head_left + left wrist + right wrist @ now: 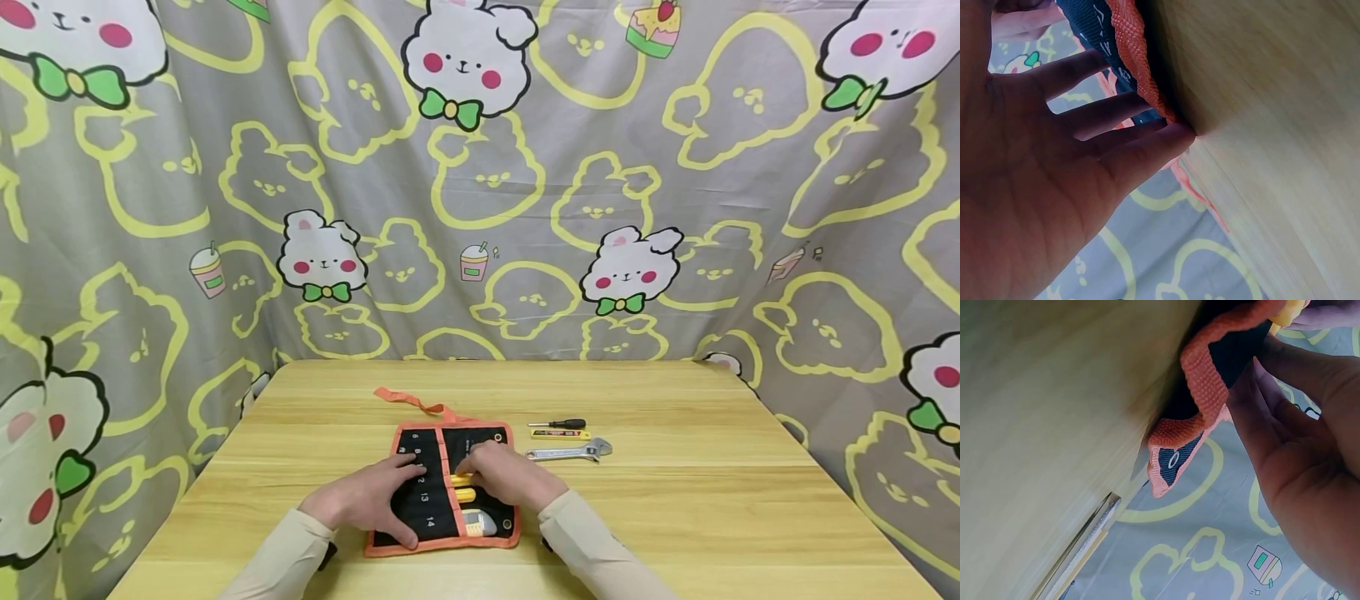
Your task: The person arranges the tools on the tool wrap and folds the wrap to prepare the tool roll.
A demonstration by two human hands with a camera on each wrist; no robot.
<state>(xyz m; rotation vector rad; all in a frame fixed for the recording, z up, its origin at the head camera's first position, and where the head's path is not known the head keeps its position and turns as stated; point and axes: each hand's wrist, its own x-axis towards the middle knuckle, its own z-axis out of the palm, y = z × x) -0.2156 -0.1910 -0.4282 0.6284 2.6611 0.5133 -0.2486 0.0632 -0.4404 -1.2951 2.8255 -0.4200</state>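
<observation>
A black tool pouch [408, 500] with orange trim lies unfolded on the table, white size numbers on its left half. My left hand [367, 496] rests on that half with fingers spread; the left wrist view shows those fingers [1141, 153] against the orange edge. My right hand [506, 473] is over the pocket half, its curled fingers pinching a yellow-handled tool [461, 481] whose lower part is hidden in the pocket. Below it in the pockets sit another yellow handle [466, 495] and a tool with a broad silvery end [480, 523].
Right of the pouch lie a black-handled screwdriver [557, 424], a flat yellow-and-red item [558, 434] and an adjustable wrench [570, 452]. An orange strap [408, 402] trails from the pouch's far edge. Patterned curtain [487, 183] surrounds the back and sides of the wooden table [675, 500].
</observation>
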